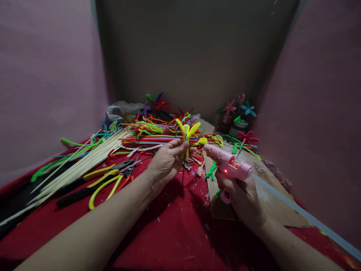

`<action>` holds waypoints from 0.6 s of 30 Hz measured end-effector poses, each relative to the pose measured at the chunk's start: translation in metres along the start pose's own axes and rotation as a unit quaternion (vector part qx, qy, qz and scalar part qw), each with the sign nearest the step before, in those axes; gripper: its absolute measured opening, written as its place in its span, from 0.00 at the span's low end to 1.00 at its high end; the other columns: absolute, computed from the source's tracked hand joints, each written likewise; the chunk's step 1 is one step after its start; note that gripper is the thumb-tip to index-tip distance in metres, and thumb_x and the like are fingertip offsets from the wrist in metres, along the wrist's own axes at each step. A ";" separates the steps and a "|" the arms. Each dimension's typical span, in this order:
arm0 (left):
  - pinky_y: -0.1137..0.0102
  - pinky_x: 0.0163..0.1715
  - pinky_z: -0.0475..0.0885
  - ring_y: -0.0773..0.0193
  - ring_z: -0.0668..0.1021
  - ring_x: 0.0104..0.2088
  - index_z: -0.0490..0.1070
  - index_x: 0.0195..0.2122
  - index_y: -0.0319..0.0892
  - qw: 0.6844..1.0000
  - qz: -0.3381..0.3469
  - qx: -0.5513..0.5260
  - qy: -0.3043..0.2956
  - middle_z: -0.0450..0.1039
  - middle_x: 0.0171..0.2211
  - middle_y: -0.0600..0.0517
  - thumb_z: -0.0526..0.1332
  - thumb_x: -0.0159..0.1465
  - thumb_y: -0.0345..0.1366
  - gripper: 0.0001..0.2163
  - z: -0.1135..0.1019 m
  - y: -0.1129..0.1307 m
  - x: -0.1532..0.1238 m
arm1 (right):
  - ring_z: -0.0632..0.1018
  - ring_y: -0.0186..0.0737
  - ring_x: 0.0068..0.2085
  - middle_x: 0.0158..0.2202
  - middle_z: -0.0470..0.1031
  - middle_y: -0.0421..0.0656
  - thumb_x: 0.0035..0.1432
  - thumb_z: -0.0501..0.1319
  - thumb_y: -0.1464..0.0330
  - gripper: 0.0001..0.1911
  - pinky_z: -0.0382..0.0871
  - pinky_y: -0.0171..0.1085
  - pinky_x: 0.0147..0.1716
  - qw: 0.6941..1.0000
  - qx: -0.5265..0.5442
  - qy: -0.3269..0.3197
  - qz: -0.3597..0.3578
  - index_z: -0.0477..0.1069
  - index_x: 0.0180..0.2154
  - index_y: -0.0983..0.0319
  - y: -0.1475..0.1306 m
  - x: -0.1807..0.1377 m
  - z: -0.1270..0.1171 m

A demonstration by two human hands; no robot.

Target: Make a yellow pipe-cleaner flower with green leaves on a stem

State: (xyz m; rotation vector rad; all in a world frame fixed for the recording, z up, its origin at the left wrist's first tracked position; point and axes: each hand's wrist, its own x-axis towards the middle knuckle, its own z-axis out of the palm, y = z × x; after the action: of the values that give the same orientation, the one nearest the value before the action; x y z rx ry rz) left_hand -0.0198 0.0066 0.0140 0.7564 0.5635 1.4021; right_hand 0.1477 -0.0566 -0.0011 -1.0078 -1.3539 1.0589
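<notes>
My left hand [166, 160] is closed around a yellow pipe-cleaner flower [187, 132] on a thin dark stem, held upright over the red cloth [175, 229]. My right hand [239, 194] grips a pink glue gun [227, 162] with a small red light lit on its side. Its nozzle points left toward the flower, a short gap from the stem. A long clear glue stick [304, 216] trails out of the gun's back toward the lower right.
Bamboo skewers [81, 162] fan out at left beside yellow-handled pliers [104, 180]. A heap of coloured pipe cleaners [152, 130] lies behind. Finished flowers [239, 113] stand at back right. A cardboard sheet [267, 203] lies under the gun. Pink walls close both sides.
</notes>
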 end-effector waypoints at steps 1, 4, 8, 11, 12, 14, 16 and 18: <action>0.75 0.30 0.72 0.69 0.77 0.24 0.71 0.27 0.33 1.000 0.000 0.001 -0.001 0.74 0.24 0.51 0.58 0.57 0.21 0.05 0.000 0.000 0.000 | 0.55 0.29 0.17 0.18 0.53 0.34 0.51 0.61 0.62 0.20 0.49 0.30 0.11 1.000 0.000 0.002 0.004 0.66 0.46 0.60 0.001 0.000 0.000; 0.76 0.30 0.72 0.69 0.77 0.25 0.71 0.28 0.33 1.000 0.002 0.001 -0.004 0.74 0.24 0.51 0.58 0.56 0.21 0.05 -0.001 0.000 0.000 | 0.55 0.28 0.17 0.18 0.54 0.34 0.51 0.60 0.63 0.14 0.50 0.30 0.12 1.000 -0.005 0.001 0.007 0.68 0.40 0.61 0.004 0.000 -0.002; 0.75 0.30 0.72 0.69 0.77 0.25 0.72 0.28 0.33 1.000 0.003 0.003 -0.004 0.74 0.24 0.51 0.58 0.56 0.21 0.05 -0.001 0.000 0.000 | 0.56 0.28 0.17 0.18 0.54 0.34 0.52 0.60 0.62 0.08 0.51 0.30 0.11 1.000 -0.018 0.001 0.007 0.65 0.29 0.60 0.009 -0.002 -0.005; 0.76 0.30 0.71 0.70 0.77 0.24 0.72 0.27 0.34 1.000 0.003 0.005 0.002 0.74 0.24 0.52 0.59 0.56 0.21 0.04 0.000 0.000 -0.001 | 0.57 0.28 0.17 0.18 0.55 0.35 0.52 0.60 0.62 0.10 0.53 0.31 0.12 0.999 -0.034 0.026 -0.001 0.62 0.25 0.60 0.012 -0.002 -0.006; 0.76 0.30 0.71 0.70 0.77 0.24 0.72 0.27 0.34 1.000 0.003 0.006 0.002 0.74 0.23 0.52 0.59 0.56 0.21 0.04 0.000 0.000 -0.001 | 0.58 0.29 0.18 0.19 0.56 0.35 0.51 0.60 0.62 0.11 0.53 0.31 0.12 0.999 -0.035 0.031 -0.003 0.62 0.25 0.60 0.013 -0.002 -0.006; 0.76 0.30 0.71 0.70 0.77 0.24 0.71 0.27 0.34 1.000 0.003 0.006 0.002 0.74 0.23 0.52 0.60 0.55 0.21 0.04 0.001 0.000 -0.001 | 0.58 0.29 0.18 0.20 0.57 0.36 0.51 0.61 0.62 0.11 0.54 0.31 0.12 0.999 -0.027 0.033 -0.008 0.62 0.25 0.60 0.014 -0.002 -0.006; 0.76 0.30 0.71 0.69 0.77 0.24 0.71 0.27 0.34 1.000 0.003 0.004 0.001 0.74 0.23 0.52 0.60 0.55 0.21 0.04 0.001 0.000 0.000 | 0.58 0.29 0.18 0.20 0.57 0.36 0.51 0.61 0.62 0.11 0.54 0.31 0.13 0.999 -0.019 0.026 -0.009 0.62 0.25 0.60 0.014 -0.002 -0.006; 0.76 0.29 0.71 0.69 0.77 0.24 0.71 0.27 0.34 1.000 0.003 0.002 -0.001 0.74 0.24 0.52 0.60 0.55 0.22 0.04 0.000 0.001 0.000 | 0.57 0.29 0.18 0.19 0.56 0.36 0.51 0.61 0.62 0.11 0.53 0.31 0.13 1.000 -0.016 0.019 -0.005 0.62 0.24 0.59 0.013 -0.002 -0.006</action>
State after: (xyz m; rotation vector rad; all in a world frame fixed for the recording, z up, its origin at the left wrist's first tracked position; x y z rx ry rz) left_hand -0.0201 0.0066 0.0144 0.7632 0.5640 1.4065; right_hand 0.1537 -0.0555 -0.0146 -1.0380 -1.3483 1.0084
